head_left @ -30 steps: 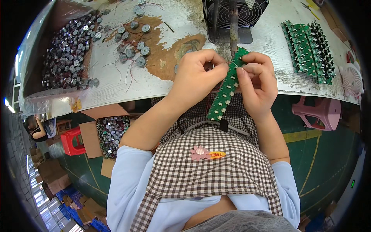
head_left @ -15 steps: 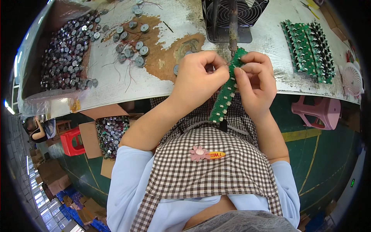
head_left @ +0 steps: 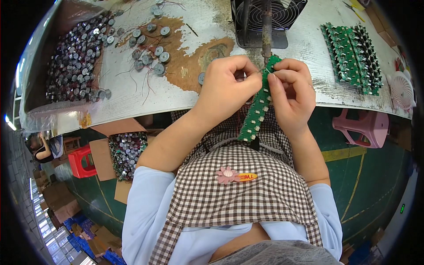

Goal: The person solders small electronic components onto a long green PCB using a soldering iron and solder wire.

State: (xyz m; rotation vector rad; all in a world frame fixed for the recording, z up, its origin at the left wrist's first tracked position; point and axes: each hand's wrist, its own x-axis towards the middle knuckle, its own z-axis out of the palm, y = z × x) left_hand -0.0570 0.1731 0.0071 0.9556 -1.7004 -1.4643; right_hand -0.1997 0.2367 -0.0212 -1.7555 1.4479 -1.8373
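Observation:
A long green circuit board strip (head_left: 254,119) with a row of small white parts slants between my hands, its lower end over my apron. My right hand (head_left: 293,88) is closed on the strip's upper part, thumb and fingers pinching its right edge. On the other side my left hand (head_left: 232,84) is closed in a pinch, its fingertips at the strip's left edge. Thin wire shows at those fingertips; whatever lies within the palm is hidden. The soldering iron (head_left: 266,37) points down from above, its tip close to the strip's top end.
Behind the iron stands a black fan (head_left: 269,15). Small round motors (head_left: 164,57) with red wires lie to the left, beside a heap of motors (head_left: 75,66). At the right are stacked green boards (head_left: 353,59) and a small white fan (head_left: 402,88). A carton (head_left: 102,159) sits below the table.
The board strip and both hands have shifted very slightly. A thin pale strand now shows across the strip near my right fingertips. My grip looks the same.

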